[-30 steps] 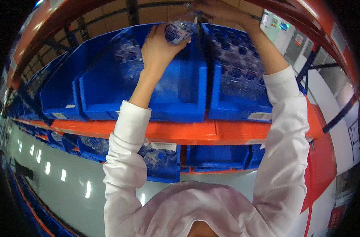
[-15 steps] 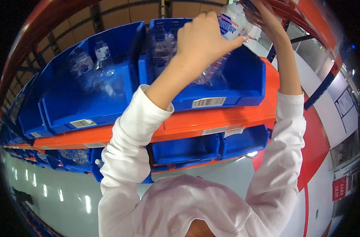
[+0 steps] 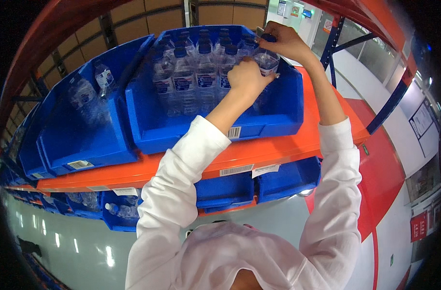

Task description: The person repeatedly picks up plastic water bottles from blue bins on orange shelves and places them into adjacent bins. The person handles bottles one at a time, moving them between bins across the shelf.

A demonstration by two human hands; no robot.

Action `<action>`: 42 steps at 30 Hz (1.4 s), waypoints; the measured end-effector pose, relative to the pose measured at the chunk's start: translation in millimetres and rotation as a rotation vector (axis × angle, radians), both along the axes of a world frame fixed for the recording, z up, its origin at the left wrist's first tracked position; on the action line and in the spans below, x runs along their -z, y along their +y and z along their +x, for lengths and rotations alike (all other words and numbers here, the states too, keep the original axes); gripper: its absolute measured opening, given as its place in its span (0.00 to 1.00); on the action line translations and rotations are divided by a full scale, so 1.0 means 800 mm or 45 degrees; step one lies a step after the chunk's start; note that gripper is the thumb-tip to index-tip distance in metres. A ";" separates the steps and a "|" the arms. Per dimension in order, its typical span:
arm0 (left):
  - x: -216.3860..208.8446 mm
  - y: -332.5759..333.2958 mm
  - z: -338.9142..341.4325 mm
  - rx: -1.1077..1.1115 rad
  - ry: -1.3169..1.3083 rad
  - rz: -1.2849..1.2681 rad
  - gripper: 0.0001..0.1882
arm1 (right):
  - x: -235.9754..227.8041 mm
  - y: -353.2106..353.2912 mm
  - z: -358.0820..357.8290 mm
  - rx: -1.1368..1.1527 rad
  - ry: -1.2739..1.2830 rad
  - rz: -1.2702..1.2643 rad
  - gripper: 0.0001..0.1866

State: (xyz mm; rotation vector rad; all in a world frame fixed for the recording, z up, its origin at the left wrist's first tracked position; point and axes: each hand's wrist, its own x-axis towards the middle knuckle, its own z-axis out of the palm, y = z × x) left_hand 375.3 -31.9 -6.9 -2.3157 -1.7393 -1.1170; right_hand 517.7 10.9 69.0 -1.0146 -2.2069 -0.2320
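Observation:
A clear plastic bottle (image 3: 266, 59) with a dark blue cap stands upright at the right side of a blue bin (image 3: 215, 134). My left hand (image 3: 249, 79) is closed round the lower part of its body, thumb to the front. Up at the cap and neck, my right hand (image 3: 287, 42) pinches the bottle between thumb and fingers. Several similar capped bottles (image 3: 206, 72) with blue-and-white labels stand in rows to the left in the same bin. The bottle's base is hidden behind my left hand and wrist.
The bin sits on an orange shelf (image 3: 181, 170). To its left, another blue bin (image 3: 85, 140) holds a few bottles lying about. Lower blue bins (image 3: 225, 191) line the level beneath. An orange and blue rack upright (image 3: 387, 108) stands at the right.
Both hands have come down with the bottle from high at the upper right into the bin's right side. The tilted bottle is now upright, and the rows of bottles have come into view.

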 end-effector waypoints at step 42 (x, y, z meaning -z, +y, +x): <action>0.040 0.046 -0.003 0.277 0.298 -0.574 0.22 | 0.046 0.039 -0.005 0.131 0.117 0.437 0.14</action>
